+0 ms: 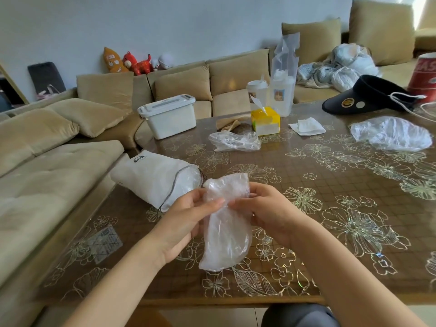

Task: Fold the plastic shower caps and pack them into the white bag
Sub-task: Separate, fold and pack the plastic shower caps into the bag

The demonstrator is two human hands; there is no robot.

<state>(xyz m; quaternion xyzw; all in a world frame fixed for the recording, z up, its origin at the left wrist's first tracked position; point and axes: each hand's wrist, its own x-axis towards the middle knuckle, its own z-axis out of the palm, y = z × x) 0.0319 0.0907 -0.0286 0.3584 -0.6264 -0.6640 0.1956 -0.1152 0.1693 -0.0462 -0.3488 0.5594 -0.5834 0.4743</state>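
Note:
A clear plastic shower cap [226, 230], folded into a long strip, hangs above the near part of the table. My left hand [186, 220] pinches its left side and my right hand [264, 211] pinches its right side near the top. The white bag [151, 178] lies on its side at the table's left edge, its drawstring mouth facing my hands, with clear plastic showing inside. Another shower cap [391, 133] lies spread out at the far right. A crumpled clear plastic piece [234, 141] rests in the middle of the table.
On the brown floral table [330, 208] stand a white lidded box [169, 116], a yellow tissue box [265, 121], two cups in a clear bag [280, 90], a folded tissue [306, 126], a black visor [368, 95] and a red bucket [424, 76]. Beige sofas surround the table's left and far sides.

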